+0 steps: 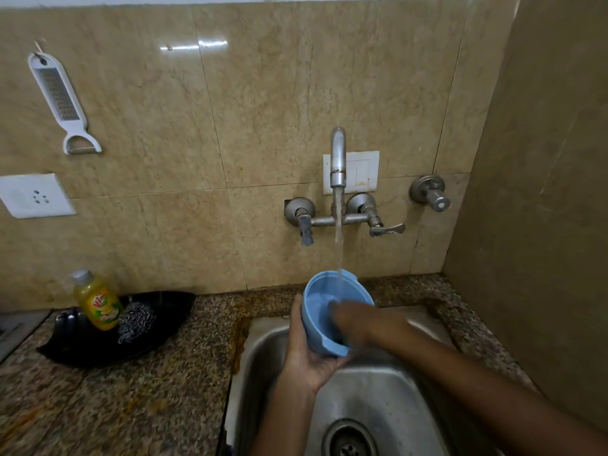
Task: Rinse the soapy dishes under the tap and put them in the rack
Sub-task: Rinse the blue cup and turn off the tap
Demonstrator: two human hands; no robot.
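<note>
Bowl: blue, tilted, above sink, directly under tap; stream lands inside.
Left hand: cups bowl from below, thumb along outer wall.
Right hand: inside bowl, blurred; fingers hidden, grip unreadable.
Sink: lower edge cut off.

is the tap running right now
Running: a stream of water falls from the tap spout into the blue bowl, which the left hand holds over the sink.
</note>
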